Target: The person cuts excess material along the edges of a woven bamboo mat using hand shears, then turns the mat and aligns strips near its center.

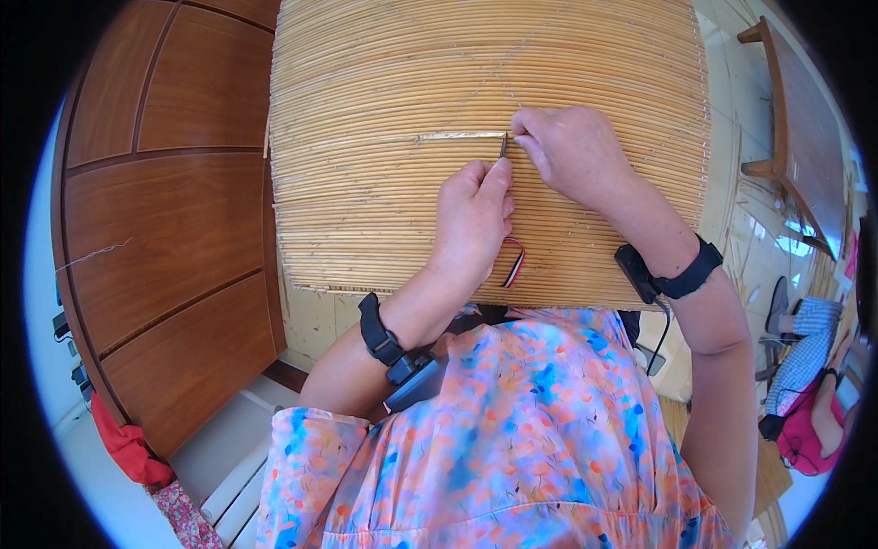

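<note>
A mat of straw-coloured stalks [384, 210] lies flat before me, its stalks running side to side and tied with rows of thread. My left hand [474, 218] is closed round a thin dark metal tool [503, 146]; its kind is hidden by my fingers. From below that hand hangs a black, white and red striped cord loop [519, 263]. The tool's tip meets a pale split stalk [462, 135] on the mat. Just right of the tip, my right hand [576, 154] is closed in a pinch, and what it pinches is too small to make out.
A brown wooden panelled cabinet [197, 215] stands along the mat's left side. On the right are a low wooden table [800, 128] and a tiled floor [722, 220] with loose stalks. Another person [814, 393] sits at the far right. Red cloth [128, 444] lies at lower left.
</note>
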`<state>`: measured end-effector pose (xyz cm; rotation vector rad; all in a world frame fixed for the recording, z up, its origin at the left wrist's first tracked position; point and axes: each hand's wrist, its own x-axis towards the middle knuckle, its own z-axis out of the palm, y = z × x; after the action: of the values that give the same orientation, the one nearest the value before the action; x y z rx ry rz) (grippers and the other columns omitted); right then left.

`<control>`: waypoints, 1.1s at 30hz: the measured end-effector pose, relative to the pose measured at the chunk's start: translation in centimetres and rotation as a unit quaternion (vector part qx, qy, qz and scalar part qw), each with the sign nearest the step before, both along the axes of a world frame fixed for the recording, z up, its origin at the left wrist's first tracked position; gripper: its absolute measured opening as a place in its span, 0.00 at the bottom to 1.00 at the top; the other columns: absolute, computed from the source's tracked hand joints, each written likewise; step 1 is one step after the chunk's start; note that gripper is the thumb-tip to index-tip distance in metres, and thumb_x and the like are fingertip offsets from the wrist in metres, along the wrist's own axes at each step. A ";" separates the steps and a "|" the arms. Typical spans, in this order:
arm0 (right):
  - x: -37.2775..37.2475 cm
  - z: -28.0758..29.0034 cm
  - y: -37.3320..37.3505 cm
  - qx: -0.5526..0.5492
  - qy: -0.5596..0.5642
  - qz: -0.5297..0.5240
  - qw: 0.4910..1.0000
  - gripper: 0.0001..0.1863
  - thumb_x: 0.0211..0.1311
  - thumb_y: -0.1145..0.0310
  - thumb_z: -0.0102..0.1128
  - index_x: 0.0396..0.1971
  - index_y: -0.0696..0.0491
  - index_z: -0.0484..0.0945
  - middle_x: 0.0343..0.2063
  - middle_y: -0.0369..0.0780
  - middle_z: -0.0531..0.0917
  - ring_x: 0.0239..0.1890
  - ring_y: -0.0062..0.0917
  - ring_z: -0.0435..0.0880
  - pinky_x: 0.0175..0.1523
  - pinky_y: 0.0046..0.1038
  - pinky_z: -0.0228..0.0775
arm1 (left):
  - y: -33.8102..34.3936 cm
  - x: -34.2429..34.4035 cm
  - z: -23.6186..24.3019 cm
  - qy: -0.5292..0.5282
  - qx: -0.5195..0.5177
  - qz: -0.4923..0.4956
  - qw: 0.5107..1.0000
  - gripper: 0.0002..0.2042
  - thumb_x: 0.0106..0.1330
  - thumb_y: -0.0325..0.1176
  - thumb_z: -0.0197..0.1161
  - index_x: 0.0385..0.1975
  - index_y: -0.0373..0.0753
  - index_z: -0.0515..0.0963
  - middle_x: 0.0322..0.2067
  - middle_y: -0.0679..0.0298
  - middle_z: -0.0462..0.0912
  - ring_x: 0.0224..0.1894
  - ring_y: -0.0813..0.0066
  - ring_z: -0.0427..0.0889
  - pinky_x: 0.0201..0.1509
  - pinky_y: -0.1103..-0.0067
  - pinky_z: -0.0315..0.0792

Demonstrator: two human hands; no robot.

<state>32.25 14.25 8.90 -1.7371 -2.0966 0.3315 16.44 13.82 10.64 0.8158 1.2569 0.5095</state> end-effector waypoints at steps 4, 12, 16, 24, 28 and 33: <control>-0.1 0.2 0.0 0.003 0.006 0.001 1.000 0.05 0.58 0.67 0.58 0.31 0.51 0.78 0.18 0.43 0.80 0.23 0.39 0.81 0.29 0.40 0.71 | 0.1 -0.1 0.1 -0.038 -0.025 0.024 0.999 0.12 0.70 0.37 0.53 0.25 0.38 0.71 0.17 0.71 0.67 0.18 0.86 0.64 0.18 0.85 0.59; -0.1 0.1 0.1 0.009 -0.003 0.007 1.000 0.04 0.58 0.68 0.58 0.30 0.52 0.78 0.19 0.43 0.80 0.24 0.39 0.81 0.29 0.40 0.71 | 0.2 -0.1 0.0 0.000 0.002 -0.024 1.000 0.13 0.71 0.39 0.52 0.30 0.36 0.71 0.18 0.70 0.66 0.15 0.86 0.58 0.14 0.87 0.52; 0.0 0.1 0.0 0.010 -0.005 0.012 1.000 0.04 0.58 0.68 0.58 0.30 0.52 0.77 0.19 0.43 0.80 0.24 0.39 0.81 0.29 0.39 0.71 | 0.2 0.1 -0.2 0.019 0.024 -0.031 0.999 0.13 0.72 0.39 0.51 0.29 0.36 0.71 0.17 0.70 0.66 0.15 0.86 0.58 0.14 0.86 0.52; 0.2 -0.4 0.0 -0.001 0.000 -0.008 1.000 0.05 0.58 0.67 0.58 0.29 0.52 0.78 0.19 0.44 0.81 0.24 0.40 0.81 0.29 0.40 0.71 | -0.6 -0.5 0.1 -0.005 0.011 -0.024 1.000 0.13 0.71 0.39 0.52 0.28 0.37 0.71 0.16 0.71 0.65 0.15 0.87 0.58 0.14 0.87 0.52; 0.3 0.0 0.0 0.002 0.012 0.001 1.000 0.06 0.58 0.66 0.56 0.27 0.52 0.79 0.20 0.44 0.82 0.25 0.40 0.81 0.29 0.41 0.71 | -0.1 -1.6 1.1 0.001 0.028 -0.028 0.999 0.12 0.70 0.40 0.54 0.28 0.38 0.71 0.16 0.72 0.65 0.15 0.88 0.58 0.15 0.88 0.52; 0.4 0.2 -0.1 -0.009 0.018 -0.004 1.000 0.05 0.57 0.66 0.60 0.31 0.51 0.79 0.21 0.43 0.82 0.25 0.39 0.81 0.32 0.39 0.72 | 1.9 -3.8 3.0 0.042 0.092 -0.073 0.992 0.11 0.69 0.39 0.57 0.30 0.38 0.73 0.17 0.75 0.65 0.16 0.91 0.58 0.17 0.90 0.52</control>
<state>32.64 14.16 9.06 -1.7372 -2.0661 0.3768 12.68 15.75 13.59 1.0854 1.2278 0.4808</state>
